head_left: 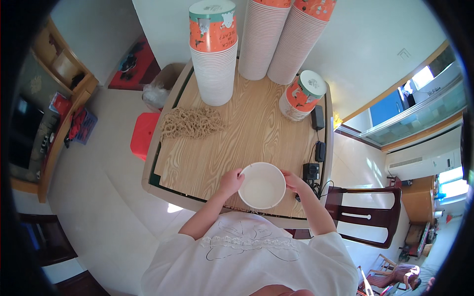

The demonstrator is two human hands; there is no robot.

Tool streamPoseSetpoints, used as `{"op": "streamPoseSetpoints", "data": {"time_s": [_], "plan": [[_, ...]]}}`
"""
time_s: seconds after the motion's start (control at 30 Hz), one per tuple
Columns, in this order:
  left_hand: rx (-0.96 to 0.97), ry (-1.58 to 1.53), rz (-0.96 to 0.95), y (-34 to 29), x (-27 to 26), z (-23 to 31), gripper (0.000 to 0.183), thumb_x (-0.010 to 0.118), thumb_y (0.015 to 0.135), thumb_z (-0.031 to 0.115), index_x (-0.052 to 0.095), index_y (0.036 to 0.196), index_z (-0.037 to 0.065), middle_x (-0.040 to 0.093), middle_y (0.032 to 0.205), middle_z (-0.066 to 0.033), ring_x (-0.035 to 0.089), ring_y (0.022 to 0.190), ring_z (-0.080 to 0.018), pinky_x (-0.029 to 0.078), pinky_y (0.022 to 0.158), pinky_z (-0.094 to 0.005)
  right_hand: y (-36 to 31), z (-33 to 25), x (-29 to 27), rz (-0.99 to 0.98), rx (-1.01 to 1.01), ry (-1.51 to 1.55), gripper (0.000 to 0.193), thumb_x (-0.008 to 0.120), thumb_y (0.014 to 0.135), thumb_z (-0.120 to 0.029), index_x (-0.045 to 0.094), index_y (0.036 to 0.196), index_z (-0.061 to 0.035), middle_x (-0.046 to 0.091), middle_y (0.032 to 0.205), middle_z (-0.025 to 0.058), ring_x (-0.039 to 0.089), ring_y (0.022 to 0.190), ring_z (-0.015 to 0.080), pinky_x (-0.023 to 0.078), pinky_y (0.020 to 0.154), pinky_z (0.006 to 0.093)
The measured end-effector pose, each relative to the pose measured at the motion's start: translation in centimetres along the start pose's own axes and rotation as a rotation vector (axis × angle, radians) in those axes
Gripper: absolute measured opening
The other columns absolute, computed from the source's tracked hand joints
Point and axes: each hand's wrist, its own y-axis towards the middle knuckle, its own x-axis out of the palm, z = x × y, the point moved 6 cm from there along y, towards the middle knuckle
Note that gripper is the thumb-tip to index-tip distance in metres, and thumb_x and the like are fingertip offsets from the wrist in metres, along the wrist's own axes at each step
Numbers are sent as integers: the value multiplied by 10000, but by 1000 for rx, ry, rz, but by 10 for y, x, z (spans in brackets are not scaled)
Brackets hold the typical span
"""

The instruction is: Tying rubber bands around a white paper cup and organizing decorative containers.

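A white round paper tub (262, 185), its open mouth facing up, is held near the table's front edge. My left hand (230, 182) grips its left side with the thumb at the rim. On the opposite side, my right hand (293, 182) has its fingers closed round the wall. The inside of the tub looks plain white, and its outer wall is mostly hidden. Beyond it, toward the right, a short stack of orange patterned paper tubs (302, 94) stands upside down. A loose tangle of tan strands (192, 123) lies on the left part of the table.
Tall stacks of nested tubs (215, 74) rise at the table's far side. Black power adapters (311, 171) with cables line the right edge of the wooden table (247, 133). A dark chair (365, 215) stands at right, a red stool (144, 134) at left by a bin.
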Motion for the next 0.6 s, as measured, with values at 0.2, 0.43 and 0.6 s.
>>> {"op": "streamPoseSetpoints", "data": {"time_s": [0.2, 0.43, 0.6], "plan": [[35, -207, 117, 11, -42, 38, 204, 517, 773, 147, 598, 952, 95, 599, 783, -129, 578, 709, -287, 450, 622, -378, 5, -37, 0, -28, -92, -141, 349, 548, 802, -126, 451, 1136, -96, 580, 891, 31, 555, 746, 100, 469, 649, 241], [322, -164, 205, 16, -55, 83, 251, 527, 783, 96, 599, 1020, 139, 591, 963, -57, 540, 856, -242, 419, 764, -334, 18, -69, -7, -45, -229, -141, 375, 527, 777, -65, 441, 1142, -76, 562, 906, 48, 557, 737, 125, 471, 606, 248], [437, -148, 213, 34, -56, 106, 310, 551, 761, 79, 586, 1060, 152, 583, 1018, -47, 538, 866, -243, 415, 776, -331, -2, -118, -54, 148, -464, -95, 345, 479, 728, 75, 472, 1044, -64, 521, 847, 46, 557, 660, 135, 467, 563, 248]]}}
